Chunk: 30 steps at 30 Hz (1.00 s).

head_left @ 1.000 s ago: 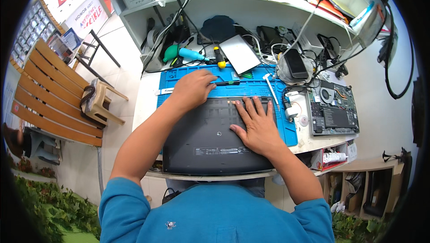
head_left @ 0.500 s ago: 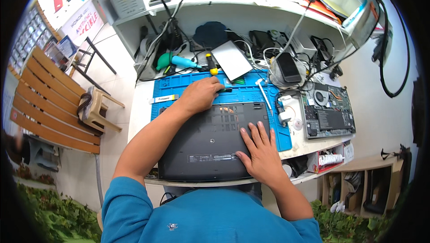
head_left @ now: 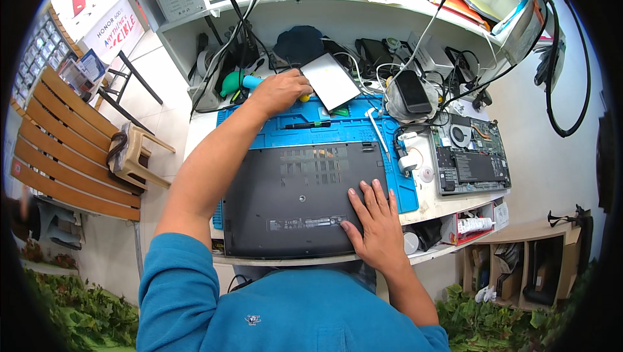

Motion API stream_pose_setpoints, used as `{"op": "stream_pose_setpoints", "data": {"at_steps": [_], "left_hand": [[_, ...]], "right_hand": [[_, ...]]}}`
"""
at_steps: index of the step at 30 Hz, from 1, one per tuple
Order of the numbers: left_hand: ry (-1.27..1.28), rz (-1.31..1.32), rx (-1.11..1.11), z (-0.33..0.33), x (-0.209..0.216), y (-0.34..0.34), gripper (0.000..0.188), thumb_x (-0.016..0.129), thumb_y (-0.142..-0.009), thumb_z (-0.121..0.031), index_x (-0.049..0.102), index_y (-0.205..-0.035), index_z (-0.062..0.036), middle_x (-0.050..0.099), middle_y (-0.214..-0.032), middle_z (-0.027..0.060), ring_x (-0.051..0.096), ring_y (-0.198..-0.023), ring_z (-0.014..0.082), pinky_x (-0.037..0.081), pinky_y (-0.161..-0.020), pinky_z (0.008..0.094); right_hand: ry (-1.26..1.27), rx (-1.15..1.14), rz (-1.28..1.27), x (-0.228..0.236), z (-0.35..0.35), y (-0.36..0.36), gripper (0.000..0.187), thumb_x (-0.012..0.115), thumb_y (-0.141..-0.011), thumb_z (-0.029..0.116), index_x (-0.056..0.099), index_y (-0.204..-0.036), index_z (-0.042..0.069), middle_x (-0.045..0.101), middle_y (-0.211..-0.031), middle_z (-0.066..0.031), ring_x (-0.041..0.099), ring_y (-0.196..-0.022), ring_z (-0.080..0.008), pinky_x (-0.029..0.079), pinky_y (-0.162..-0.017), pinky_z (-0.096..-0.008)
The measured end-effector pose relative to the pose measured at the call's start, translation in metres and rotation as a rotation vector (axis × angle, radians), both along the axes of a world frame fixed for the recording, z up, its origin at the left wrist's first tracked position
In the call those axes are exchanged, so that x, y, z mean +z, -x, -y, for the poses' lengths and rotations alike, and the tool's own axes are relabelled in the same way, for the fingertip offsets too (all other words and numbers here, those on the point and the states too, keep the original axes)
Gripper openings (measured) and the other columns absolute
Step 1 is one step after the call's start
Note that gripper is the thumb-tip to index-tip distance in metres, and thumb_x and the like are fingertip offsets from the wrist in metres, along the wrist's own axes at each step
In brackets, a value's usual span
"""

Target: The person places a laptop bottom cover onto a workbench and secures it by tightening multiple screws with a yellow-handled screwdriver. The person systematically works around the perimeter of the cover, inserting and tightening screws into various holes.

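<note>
A dark laptop [head_left: 279,189] lies bottom side up, its vented cover facing me, partly over a blue work mat [head_left: 405,189]. My right hand [head_left: 376,225] rests on the cover's right side, fingers stretched out. Beyond the laptop my left hand [head_left: 280,94] is closed over a yellow-and-black screwdriver [head_left: 304,98]; only its yellow end shows, and the fingertips are partly hidden. A slim dark pen-shaped tool [head_left: 307,125] with a green band lies on the mat near the laptop's far edge. A light blue tool [head_left: 252,82] is partly covered by my left wrist.
An opened laptop base [head_left: 470,157] with bare circuitry sits at the right. A white small-headed tool [head_left: 378,132] lies on the mat. Behind are a silver flat panel [head_left: 329,82], a phone [head_left: 413,91], a green bulb blower [head_left: 231,84] and tangled cables under a shelf [head_left: 311,11].
My left hand has left the slim dark tool at the laptop's far edge and reached farther away, onto the yellow-and-black screwdriver. My right hand stays on the laptop.
</note>
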State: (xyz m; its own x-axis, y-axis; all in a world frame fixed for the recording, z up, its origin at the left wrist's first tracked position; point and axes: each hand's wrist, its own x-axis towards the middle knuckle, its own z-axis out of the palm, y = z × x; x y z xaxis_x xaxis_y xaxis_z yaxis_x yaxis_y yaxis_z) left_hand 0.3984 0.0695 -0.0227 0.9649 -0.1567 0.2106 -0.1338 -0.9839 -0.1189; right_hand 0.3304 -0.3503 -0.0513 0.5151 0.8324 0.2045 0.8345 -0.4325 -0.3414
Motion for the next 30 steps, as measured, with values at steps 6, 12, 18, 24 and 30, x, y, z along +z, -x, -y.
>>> {"op": "stream_pose_setpoints", "data": {"at_steps": [6, 12, 18, 24, 30], "left_hand": [[0.305, 0.563, -0.172, 0.011, 0.033, 0.055, 0.041, 0.075, -0.101, -0.003, 0.064, -0.141, -0.0081, 0.074, -0.134, 0.0154, 0.074, -0.126, 0.0324, 0.064, -0.103, 0.0397], [0.950, 0.923, -0.159, 0.023, 0.096, 0.174, 0.050, 0.056, -0.118, -0.012, 0.035, -0.162, -0.0048, 0.069, -0.139, 0.0247, 0.072, -0.121, 0.0223, 0.060, -0.103, 0.0360], [0.839, 0.953, 0.245, -0.024, 0.067, 0.214, 0.078, 0.071, -0.111, -0.012, 0.025, -0.175, -0.0083, 0.068, -0.123, 0.0135, 0.072, -0.112, 0.0173, 0.063, -0.100, 0.0326], [0.669, 0.864, 0.397, -0.053, 0.023, 0.192, 0.080, 0.071, -0.111, -0.014, 0.024, -0.176, -0.0095, 0.070, -0.109, 0.0148, 0.076, -0.095, 0.0212, 0.066, -0.086, 0.0353], [0.593, 0.792, 0.415, -0.069, 0.008, 0.179, 0.079, 0.071, -0.111, -0.016, 0.025, -0.176, -0.0102, 0.071, -0.117, 0.0208, 0.078, -0.097, 0.0265, 0.065, -0.089, 0.0389]], "right_hand": [[0.037, 0.013, -0.051, 0.007, -0.005, 0.000, 0.068, 0.069, -0.107, 0.042, 0.055, -0.165, 0.009, 0.047, -0.172, -0.0223, 0.031, -0.167, -0.0434, 0.019, -0.134, -0.0667], [0.095, 0.020, -0.102, 0.022, -0.001, -0.006, 0.071, 0.076, -0.102, 0.043, 0.059, -0.161, 0.009, 0.049, -0.170, -0.0220, 0.033, -0.165, -0.0436, 0.019, -0.133, -0.0683], [0.131, 0.073, -0.050, 0.039, -0.015, -0.021, 0.070, 0.083, -0.097, 0.040, 0.064, -0.154, 0.004, 0.055, -0.161, -0.0227, 0.044, -0.154, -0.0445, 0.024, -0.132, -0.0668], [0.114, 0.079, -0.053, 0.045, -0.033, -0.028, 0.070, 0.084, -0.095, 0.038, 0.065, -0.150, -0.001, 0.058, -0.154, -0.0234, 0.048, -0.145, -0.0454, 0.034, -0.128, -0.0616], [0.064, 0.084, -0.021, 0.037, -0.026, -0.026, 0.069, 0.085, -0.095, 0.035, 0.065, -0.150, -0.002, 0.058, -0.155, -0.0235, 0.048, -0.143, -0.0465, 0.038, -0.125, -0.0571]]}}
